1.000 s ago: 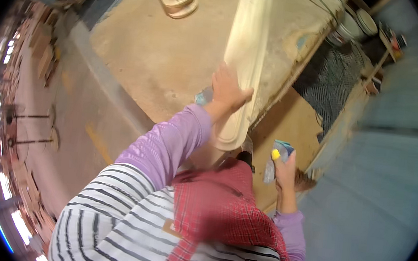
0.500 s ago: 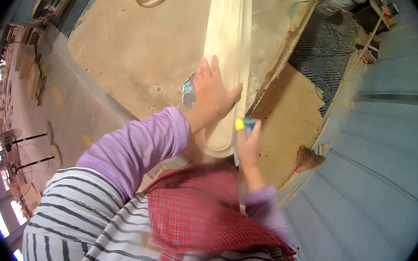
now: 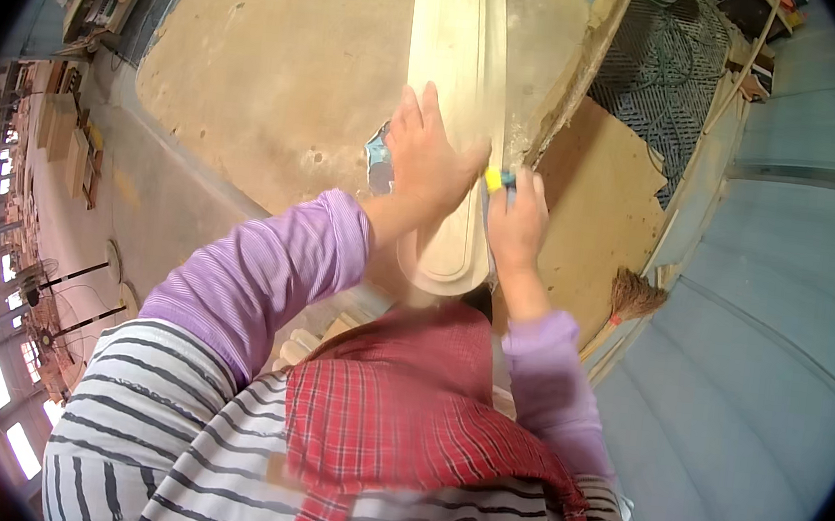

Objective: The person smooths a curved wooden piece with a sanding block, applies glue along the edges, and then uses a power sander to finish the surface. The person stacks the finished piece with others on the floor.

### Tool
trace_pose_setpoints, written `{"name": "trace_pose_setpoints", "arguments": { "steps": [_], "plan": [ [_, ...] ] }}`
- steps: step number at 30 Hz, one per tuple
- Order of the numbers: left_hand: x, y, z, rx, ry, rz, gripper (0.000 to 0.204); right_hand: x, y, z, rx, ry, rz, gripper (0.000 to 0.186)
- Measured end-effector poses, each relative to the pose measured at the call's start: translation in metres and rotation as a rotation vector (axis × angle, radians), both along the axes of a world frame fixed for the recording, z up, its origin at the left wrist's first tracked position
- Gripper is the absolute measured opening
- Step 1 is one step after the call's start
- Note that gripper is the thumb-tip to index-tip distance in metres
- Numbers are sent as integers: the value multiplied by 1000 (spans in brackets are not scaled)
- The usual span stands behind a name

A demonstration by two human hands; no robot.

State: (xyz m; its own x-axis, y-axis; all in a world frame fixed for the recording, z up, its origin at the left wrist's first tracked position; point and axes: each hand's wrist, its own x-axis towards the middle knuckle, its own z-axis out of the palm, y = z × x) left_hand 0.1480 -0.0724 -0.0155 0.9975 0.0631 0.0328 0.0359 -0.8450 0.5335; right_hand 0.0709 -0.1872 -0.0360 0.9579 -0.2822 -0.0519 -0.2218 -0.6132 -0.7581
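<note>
A pale, round-ended wooden board is laid on the brown worktable under the left hand, opened nearly flat; at the board's right edge a blue pad is gripped by the curled right hand; a broom is seen farther right

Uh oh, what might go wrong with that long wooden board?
The board may slide if the left hand lying on it slips. The right hand, holding a blue-grey pad, is close to the rough edge of the table and might get scraped. The board's rounded end is near the red apron, so leaning in might bump it.
</note>
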Motion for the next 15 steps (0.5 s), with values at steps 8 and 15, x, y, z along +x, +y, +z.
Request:
{"name": "trace_pose_setpoints", "arguments": {
  "steps": [8, 15],
  "plan": [
    [0, 4, -3, 21, -13, 14, 92, -66, 12, 5, 151, 56, -70, 13],
    [-2, 6, 4, 20, 13, 15, 92, -6, 7, -7, 82, -8, -34, 22]
  ]
}}
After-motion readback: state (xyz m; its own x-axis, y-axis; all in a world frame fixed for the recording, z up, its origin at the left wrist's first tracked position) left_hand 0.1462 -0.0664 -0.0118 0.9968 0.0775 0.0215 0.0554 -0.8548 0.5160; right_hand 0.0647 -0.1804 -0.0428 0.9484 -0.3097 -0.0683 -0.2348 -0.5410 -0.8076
